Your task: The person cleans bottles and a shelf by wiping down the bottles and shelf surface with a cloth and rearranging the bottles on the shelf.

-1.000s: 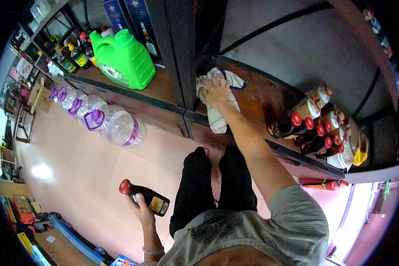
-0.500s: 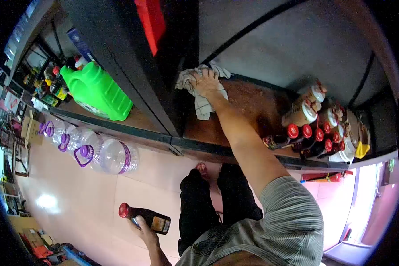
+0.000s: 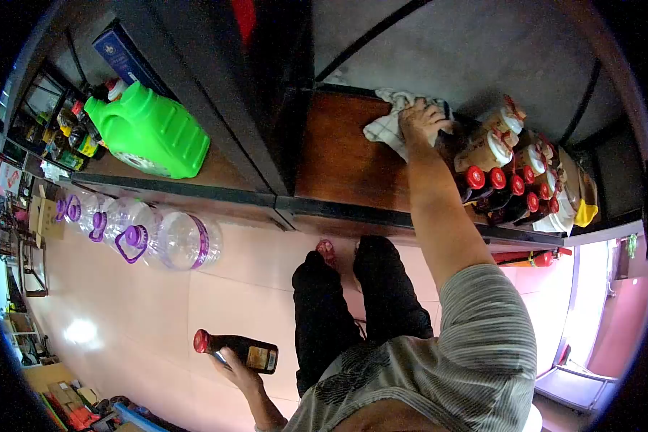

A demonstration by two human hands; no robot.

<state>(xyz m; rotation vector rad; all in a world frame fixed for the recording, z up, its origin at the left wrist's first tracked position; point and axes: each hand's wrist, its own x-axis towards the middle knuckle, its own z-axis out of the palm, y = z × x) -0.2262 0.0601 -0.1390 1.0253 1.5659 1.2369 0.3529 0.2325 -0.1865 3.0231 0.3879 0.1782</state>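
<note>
My left hand [image 3: 236, 372] is closed around a dark sauce bottle [image 3: 241, 352] with a red cap, held tilted nearly level above the pink floor. On the brown shelf board [image 3: 338, 147], my right hand [image 3: 420, 124] presses down on a white checked cloth [image 3: 389, 131] with its fingers spread. The cloth lies bunched near the back edge of the shelf. Just right of that hand stand tan containers with white lids [image 3: 488, 153] and several red-capped bottles [image 3: 497, 178], grouped close together.
A black shelf post [image 3: 259, 108] divides the unit. Left of it stands a green jug [image 3: 155, 137] beside smaller bottles. Big clear water bottles with purple handles [image 3: 183, 241] stand on the floor [image 3: 144, 302]. A red fire extinguisher [image 3: 536, 258] is at the right.
My right hand has slid the cloth rightward along the shelf, from beside the post toward the containers. The left hand keeps the bottle in about the same place.
</note>
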